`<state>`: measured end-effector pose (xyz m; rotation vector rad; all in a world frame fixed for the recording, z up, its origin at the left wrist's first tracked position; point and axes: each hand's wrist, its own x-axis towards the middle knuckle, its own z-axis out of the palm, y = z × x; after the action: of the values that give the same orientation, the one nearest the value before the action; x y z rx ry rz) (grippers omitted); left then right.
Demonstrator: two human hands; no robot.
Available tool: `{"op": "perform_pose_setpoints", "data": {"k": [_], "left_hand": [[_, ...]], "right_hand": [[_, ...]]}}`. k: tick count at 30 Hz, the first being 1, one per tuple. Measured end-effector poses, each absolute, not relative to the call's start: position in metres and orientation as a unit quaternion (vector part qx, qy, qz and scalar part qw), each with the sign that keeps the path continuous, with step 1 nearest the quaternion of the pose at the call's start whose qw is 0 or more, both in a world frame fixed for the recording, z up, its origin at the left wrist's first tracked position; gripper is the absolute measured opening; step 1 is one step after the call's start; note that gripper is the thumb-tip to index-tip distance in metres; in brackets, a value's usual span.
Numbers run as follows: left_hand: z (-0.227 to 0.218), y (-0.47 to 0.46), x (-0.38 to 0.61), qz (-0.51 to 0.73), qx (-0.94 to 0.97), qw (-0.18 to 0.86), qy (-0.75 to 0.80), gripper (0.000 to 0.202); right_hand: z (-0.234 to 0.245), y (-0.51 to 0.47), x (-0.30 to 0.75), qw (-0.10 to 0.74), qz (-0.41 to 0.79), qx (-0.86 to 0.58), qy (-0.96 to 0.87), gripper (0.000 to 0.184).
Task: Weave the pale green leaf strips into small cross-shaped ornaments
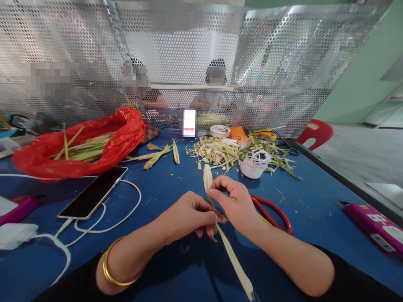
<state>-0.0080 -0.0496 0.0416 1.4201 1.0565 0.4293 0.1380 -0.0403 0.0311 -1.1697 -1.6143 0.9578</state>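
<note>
Over the blue table both hands grip a pale, dry plant leaf strip [234,260] that looks like husk. My left hand [197,216], with a gold bangle on its wrist, pinches the strip at its middle. Just above, the thumb and fingers of my right hand [233,199] close on its folded upper part. The long lower end hangs toward me, with a frayed tip. Small leaf pieces show below the left fingertips, partly hidden. A tool with red loop handles [283,216] lies beside my right forearm, which covers part of it.
A red plastic bag [37,161] holds green stalks. Loose leaves [157,157], plant scraps [214,151] and a white thread spool [255,164] lie ahead. A phone [94,193] with white cables is at left, a purple power strip [374,226] at right. People sit behind a perforated screen [195,46].
</note>
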Motion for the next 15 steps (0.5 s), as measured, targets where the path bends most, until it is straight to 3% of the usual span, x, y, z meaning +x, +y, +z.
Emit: {"op": "perform_pose_setpoints", "data": {"k": [5,7,10,15], "left_hand": [[0.044,-0.046,-0.012,0.251,0.566,0.63,0.469,0.029],[0.044,-0.042,-0.016,0.302,0.538,0.632,0.469,0.035],[0.045,-0.037,-0.022,0.351,0.505,0.64,0.461,0.043],[0.045,-0.037,-0.023,0.34,0.5,0.645,0.468,0.03]], "right_hand": [[0.034,-0.029,0.148,0.405,0.394,-0.45,-0.692,0.019],[0.04,-0.024,0.156,0.357,0.419,-0.405,-0.73,0.026],[0.051,-0.02,0.165,0.29,0.411,-0.375,-0.779,0.023],[0.05,-0.014,0.168,0.333,0.278,-0.376,-0.819,0.016]]}}
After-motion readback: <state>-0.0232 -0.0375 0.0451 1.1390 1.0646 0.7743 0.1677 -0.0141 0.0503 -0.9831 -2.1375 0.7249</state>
